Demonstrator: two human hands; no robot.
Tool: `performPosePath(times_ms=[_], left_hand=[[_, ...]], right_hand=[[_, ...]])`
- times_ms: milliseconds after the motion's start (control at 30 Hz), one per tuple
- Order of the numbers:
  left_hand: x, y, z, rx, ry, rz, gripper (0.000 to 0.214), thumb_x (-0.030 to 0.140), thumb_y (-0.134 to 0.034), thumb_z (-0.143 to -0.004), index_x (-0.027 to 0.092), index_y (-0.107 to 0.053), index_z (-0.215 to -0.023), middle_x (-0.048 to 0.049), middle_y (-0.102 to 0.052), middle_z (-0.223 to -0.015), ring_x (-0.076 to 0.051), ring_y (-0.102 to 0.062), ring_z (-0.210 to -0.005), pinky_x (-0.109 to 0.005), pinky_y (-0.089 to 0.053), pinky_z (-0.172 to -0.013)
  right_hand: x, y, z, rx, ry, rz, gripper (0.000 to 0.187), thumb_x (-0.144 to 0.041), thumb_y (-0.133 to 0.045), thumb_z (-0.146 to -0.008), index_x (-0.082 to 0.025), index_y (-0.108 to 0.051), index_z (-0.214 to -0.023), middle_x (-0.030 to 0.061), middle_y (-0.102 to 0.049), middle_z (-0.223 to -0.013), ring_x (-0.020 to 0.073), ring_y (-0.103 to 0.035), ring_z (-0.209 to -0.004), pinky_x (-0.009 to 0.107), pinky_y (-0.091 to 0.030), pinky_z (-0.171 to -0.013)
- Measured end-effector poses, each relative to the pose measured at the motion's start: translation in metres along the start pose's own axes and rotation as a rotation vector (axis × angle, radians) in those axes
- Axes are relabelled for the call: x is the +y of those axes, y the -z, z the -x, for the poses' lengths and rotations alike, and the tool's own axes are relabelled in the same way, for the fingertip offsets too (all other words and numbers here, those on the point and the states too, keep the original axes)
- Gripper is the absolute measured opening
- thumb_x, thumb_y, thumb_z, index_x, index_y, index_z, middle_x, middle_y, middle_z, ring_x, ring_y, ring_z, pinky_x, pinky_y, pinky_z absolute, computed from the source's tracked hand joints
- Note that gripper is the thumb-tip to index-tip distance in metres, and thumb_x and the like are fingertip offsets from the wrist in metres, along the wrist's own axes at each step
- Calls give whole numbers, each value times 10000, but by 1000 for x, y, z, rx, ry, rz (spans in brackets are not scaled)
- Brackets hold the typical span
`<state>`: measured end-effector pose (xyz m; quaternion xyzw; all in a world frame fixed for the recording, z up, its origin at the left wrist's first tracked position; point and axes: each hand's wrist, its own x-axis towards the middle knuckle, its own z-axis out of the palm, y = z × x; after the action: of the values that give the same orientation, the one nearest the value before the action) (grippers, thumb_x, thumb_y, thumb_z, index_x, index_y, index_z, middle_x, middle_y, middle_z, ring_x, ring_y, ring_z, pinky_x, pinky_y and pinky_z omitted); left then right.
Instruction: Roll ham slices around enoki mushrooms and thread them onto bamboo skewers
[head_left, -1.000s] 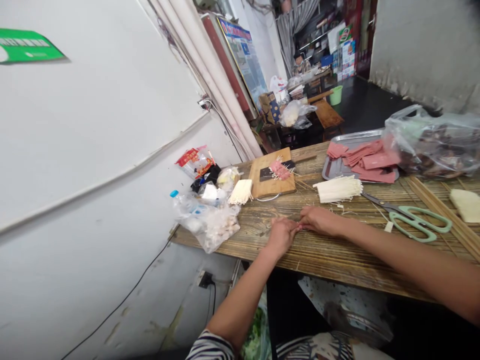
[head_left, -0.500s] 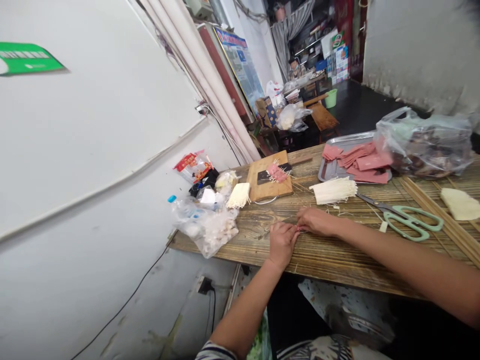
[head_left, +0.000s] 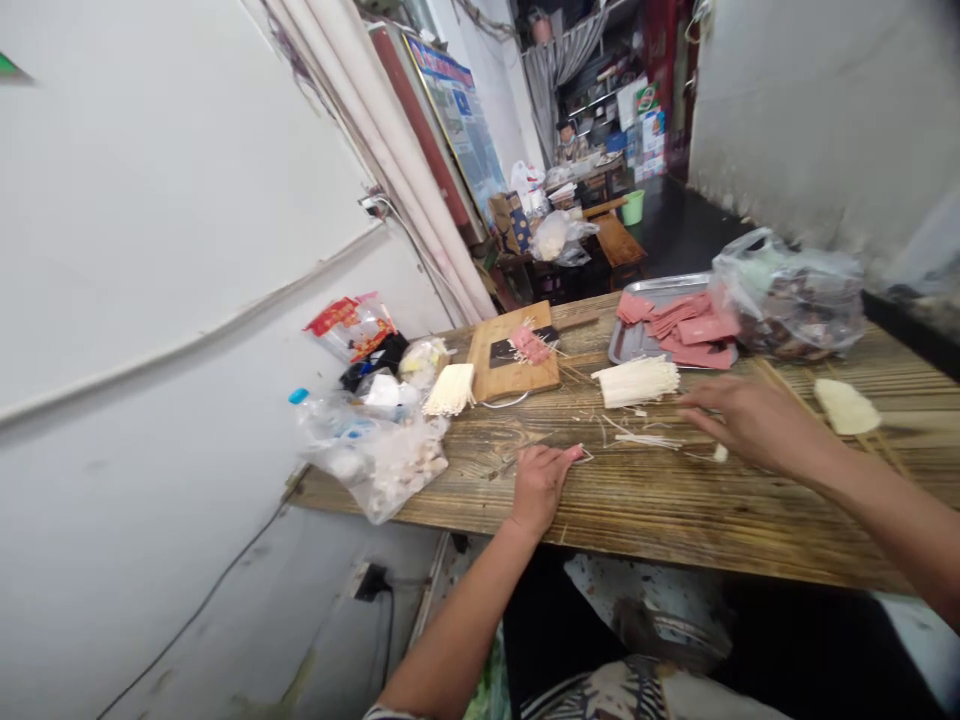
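My left hand [head_left: 538, 482] rests on the wooden table [head_left: 675, 500] with its fingers curled; a small pale bit shows at the fingertips, too small to name. My right hand [head_left: 739, 415] hovers palm down further right, fingers stretched out and empty, slightly blurred. Loose white strands [head_left: 637, 437] lie on the table between the two hands. Just beyond them is a bundle of white strips [head_left: 637, 380]. Behind that stands a metal tray [head_left: 624, 348] holding pink slices [head_left: 694, 325].
A cutting board [head_left: 514, 375] carries pink skewered pieces [head_left: 531, 345], with another white bundle [head_left: 450, 390] beside it. Plastic bags [head_left: 382, 455] crowd the table's left end against the wall. A filled clear bag [head_left: 787, 300], a pale block [head_left: 847, 405] and skewers [head_left: 780, 385] are at right. A person [head_left: 570, 140] sits far back.
My hands were joined at the fingertips; now the right hand has drawn away to the right and covers the spot where the green scissors lay. The left hand stayed. The camera turned right.
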<state>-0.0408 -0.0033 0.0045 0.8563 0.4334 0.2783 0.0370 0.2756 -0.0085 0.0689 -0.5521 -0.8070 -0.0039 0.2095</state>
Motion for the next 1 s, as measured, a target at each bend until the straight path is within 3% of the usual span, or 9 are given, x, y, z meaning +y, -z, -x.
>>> performPosePath(times_ms=[67,133,233,367,567,833,1000], left_hand=[[-2,0,1,24,-24,24,267,259,-469,-967,282,-674,-1137,-4,-736,-967,-162,-585,-872,-335,-426,-853],[-4,-1,1,50,-58,31,270,250,-472,-965,279,-665,-1151,-4,-735,-971,-168,-585,-863,-340,-426,-846],[-7,-2,3,78,-104,24,269,253,-479,-961,278,-660,-1160,-10,-734,-963,-172,-592,-856,-338,-429,-828],[-9,-3,4,101,-124,17,276,253,-470,-964,284,-657,-1165,-8,-734,-966,-174,-597,-851,-341,-439,-821],[-10,-4,3,101,-125,20,282,266,-453,-969,291,-671,-1146,-11,-736,-953,-177,-606,-843,-347,-455,-814],[-8,-4,3,124,-131,6,275,267,-458,-967,282,-675,-1135,-11,-737,-922,-175,-605,-830,-337,-449,-798],[-9,-4,2,131,-137,23,271,271,-464,-966,283,-678,-1132,-8,-738,-926,-171,-605,-823,-328,-453,-797]], right_hand=[[28,24,37,10,-239,211,339,-387,-433,-909,-182,-702,-906,116,-697,-931,254,-627,-844,332,-435,-710],[51,40,73,-67,-457,353,346,-405,-426,-905,-192,-692,-841,110,-699,-866,252,-635,-785,327,-418,-654],[70,51,112,-219,-638,374,357,-405,-406,-906,-206,-680,-792,106,-705,-856,246,-648,-770,322,-415,-645],[69,45,128,-326,-715,347,363,-392,-377,-914,-201,-671,-820,114,-705,-891,252,-659,-822,322,-424,-669],[63,38,120,-347,-823,275,325,-366,-446,-847,-192,-643,-656,149,-680,-748,282,-653,-734,332,-408,-598],[68,44,115,-365,-852,240,250,-321,-492,-780,-193,-649,-635,131,-681,-738,254,-649,-719,306,-408,-580],[61,56,125,-309,-817,379,211,-300,-453,-794,-217,-550,-626,109,-671,-721,242,-636,-676,314,-409,-567]])
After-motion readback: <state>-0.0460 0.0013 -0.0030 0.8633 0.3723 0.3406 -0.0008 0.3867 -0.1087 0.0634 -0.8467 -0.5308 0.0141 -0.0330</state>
